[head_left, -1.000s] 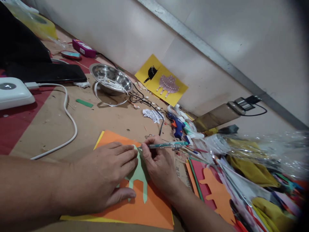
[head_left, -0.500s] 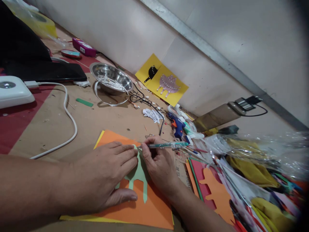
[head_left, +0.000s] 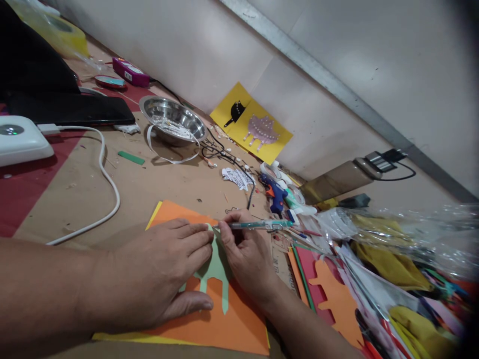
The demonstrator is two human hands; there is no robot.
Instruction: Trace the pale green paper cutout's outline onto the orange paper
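My left hand [head_left: 160, 274] lies flat with fingers stretched out, pressing a pale green paper cut-out [head_left: 217, 269] onto an orange sheet [head_left: 224, 324] on the table. My right hand [head_left: 247, 254] is closed round a teal pen [head_left: 258, 225], its tip at the upper edge of the green cut-out beside my left fingertips. A yellow sheet [head_left: 123, 338] peeks out under the orange one.
A steel bowl [head_left: 172, 119] with scraps, a white cable [head_left: 105, 184], a white device [head_left: 20, 142], a blue glue gun [head_left: 275, 193] and a yellow card [head_left: 250, 124] against the wall lie beyond. Piles of coloured paper and plastic bags [head_left: 392, 269] crowd the right side.
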